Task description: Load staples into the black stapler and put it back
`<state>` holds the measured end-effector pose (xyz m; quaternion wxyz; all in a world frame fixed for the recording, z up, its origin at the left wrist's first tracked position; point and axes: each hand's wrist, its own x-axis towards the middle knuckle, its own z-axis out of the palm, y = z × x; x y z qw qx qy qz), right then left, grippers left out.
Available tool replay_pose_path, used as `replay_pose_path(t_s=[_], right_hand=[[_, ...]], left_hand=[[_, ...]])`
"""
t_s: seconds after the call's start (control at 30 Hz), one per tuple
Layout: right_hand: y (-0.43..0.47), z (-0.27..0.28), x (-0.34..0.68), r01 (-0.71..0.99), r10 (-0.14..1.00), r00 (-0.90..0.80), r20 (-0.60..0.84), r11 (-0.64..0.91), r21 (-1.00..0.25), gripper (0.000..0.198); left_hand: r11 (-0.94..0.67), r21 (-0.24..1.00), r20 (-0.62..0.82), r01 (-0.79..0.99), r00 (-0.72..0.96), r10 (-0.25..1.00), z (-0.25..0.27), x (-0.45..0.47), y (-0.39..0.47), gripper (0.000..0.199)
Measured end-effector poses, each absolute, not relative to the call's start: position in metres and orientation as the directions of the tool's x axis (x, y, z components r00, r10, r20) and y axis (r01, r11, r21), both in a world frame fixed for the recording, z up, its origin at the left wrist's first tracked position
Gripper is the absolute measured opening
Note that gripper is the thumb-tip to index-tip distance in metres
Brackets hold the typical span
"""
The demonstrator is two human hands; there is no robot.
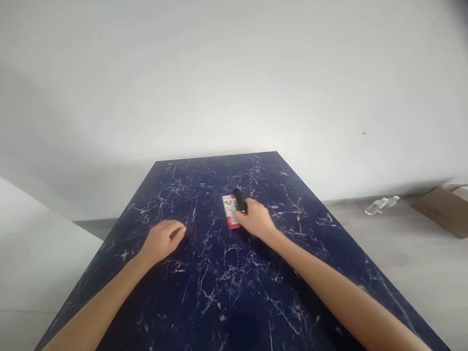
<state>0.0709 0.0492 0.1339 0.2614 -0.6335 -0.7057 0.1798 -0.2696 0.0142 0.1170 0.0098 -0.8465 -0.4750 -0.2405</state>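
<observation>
My right hand (258, 218) is closed around a dark, elongated black object (240, 200) near the middle of the table. Its exact kind is not clear, as my fingers hide its lower part. Close beside and partly under it is a small white and red card or flat pack (230, 211) with a dark picture on it. My thumb reaches over the right edge of this card. To the left, my left hand (163, 239) rests loosely curled on the tabletop, thumb near the bent fingers, with nothing visible in it.
The dark blue marble-patterned table (223, 279) stands with its far edge close to a pale wall (229, 72). On the floor to the right lie clear plastic bottles (376, 206) and a brown cardboard box (439, 212). A white panel (30, 226) stands at the left.
</observation>
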Motion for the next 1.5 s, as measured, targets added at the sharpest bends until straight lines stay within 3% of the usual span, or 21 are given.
replay_pose_path(t_s=[0.13,0.3,0.4,0.57,0.73,0.93,1.1,1.3,1.5], right_hand=[[0.036,0.126,-0.055,0.684,0.962,-0.184,0.203,0.274,-0.676,0.031],[0.034,0.124,-0.139,0.527,0.936,-0.301,0.181,0.322,-0.787,0.044],[0.058,0.125,-0.137,0.477,0.952,-0.25,0.175,0.278,-0.834,0.054],[0.097,0.121,-0.108,0.397,0.919,-0.32,0.229,0.349,-0.849,0.04],[0.101,0.118,-0.099,0.292,0.757,-0.614,0.223,0.48,-0.828,0.047],[0.105,0.114,-0.101,0.302,0.741,-0.623,0.249,0.522,-0.797,0.034],[0.105,0.106,-0.102,0.33,0.735,-0.584,0.345,0.603,-0.726,0.045],[0.103,0.104,-0.104,0.352,0.696,-0.6,0.396,0.673,-0.65,0.049],[0.102,0.103,-0.103,0.43,0.726,-0.541,0.423,0.672,-0.603,0.031]], left_hand=[[-0.45,0.223,0.475,0.865,0.307,0.825,0.117,-0.304,-0.001,0.032],[-0.358,0.378,0.433,0.854,0.179,0.884,0.116,-0.329,-0.003,0.043],[-0.358,0.389,0.353,0.849,0.221,0.909,0.121,-0.337,-0.004,0.043],[-0.4,0.395,0.222,0.827,0.336,0.915,0.132,-0.333,-0.008,0.056],[-0.372,0.443,0.162,0.816,0.335,0.928,0.131,-0.327,-0.009,0.056],[-0.387,0.46,0.126,0.799,0.373,0.919,0.137,-0.328,-0.006,0.053],[-0.436,0.394,0.15,0.809,0.412,0.899,0.139,-0.329,-0.003,0.052],[-0.376,0.311,0.3,0.873,0.286,0.91,0.129,-0.312,-0.012,0.078],[-0.383,0.242,0.341,0.892,0.292,0.894,0.128,-0.341,-0.003,0.056]])
